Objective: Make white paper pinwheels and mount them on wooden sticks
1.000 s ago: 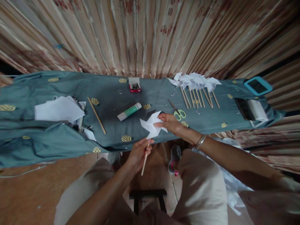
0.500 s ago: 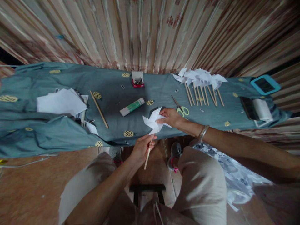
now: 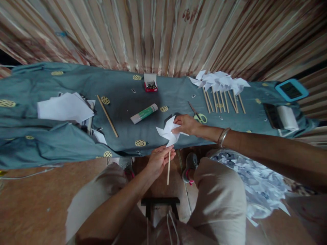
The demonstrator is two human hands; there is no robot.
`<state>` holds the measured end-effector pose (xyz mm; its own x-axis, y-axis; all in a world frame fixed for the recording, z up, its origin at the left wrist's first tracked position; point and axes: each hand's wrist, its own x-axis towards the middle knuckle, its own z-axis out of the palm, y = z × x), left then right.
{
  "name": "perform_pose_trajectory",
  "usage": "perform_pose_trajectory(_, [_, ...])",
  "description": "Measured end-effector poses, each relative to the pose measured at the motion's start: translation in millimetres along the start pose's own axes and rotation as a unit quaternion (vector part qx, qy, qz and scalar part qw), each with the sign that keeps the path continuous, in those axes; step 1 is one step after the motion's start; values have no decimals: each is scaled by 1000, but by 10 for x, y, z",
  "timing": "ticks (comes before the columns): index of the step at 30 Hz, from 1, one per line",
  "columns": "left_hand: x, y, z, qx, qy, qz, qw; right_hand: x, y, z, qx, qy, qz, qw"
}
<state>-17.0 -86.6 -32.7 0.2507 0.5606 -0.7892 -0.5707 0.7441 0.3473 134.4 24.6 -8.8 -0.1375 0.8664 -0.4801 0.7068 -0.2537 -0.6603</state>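
Observation:
A white paper pinwheel [image 3: 168, 132] on a wooden stick [image 3: 168, 170] is between my hands at the table's front edge. My left hand [image 3: 160, 158] is closed on the stick just below the paper blades. With its fingertips at the pinwheel's centre, my right hand [image 3: 186, 124] pinches the paper; whatever lies under those fingers is hidden. Green-handled scissors [image 3: 200, 117] lie just beyond the right hand. Left of the pinwheel rests a green and white glue stick [image 3: 144, 113].
Finished pinwheels [image 3: 222, 81] lie in a row at the back right. A small red box [image 3: 150, 89] holds metal pins. On the left are a loose stick [image 3: 107, 115] and white paper sheets [image 3: 66, 107]. A blue-framed tablet [image 3: 291, 90] and a dark phone [image 3: 271, 116] are far right.
The stick has swung from a slant to nearly upright in my left hand, whose fingers have shifted slightly right. My right hand stays at the pinwheel's centre. The view has shifted a little.

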Motion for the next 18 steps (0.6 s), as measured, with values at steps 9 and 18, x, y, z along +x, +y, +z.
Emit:
perform_pose_trajectory(9, [1, -5, 30, 13, -3, -4, 1000, -14, -75, -2, 17, 2, 14, 1000])
perform_pose_trajectory(18, [31, -25, 17, 22, -2, 1, 1000, 21, -79, -15, 36, 3, 20, 999])
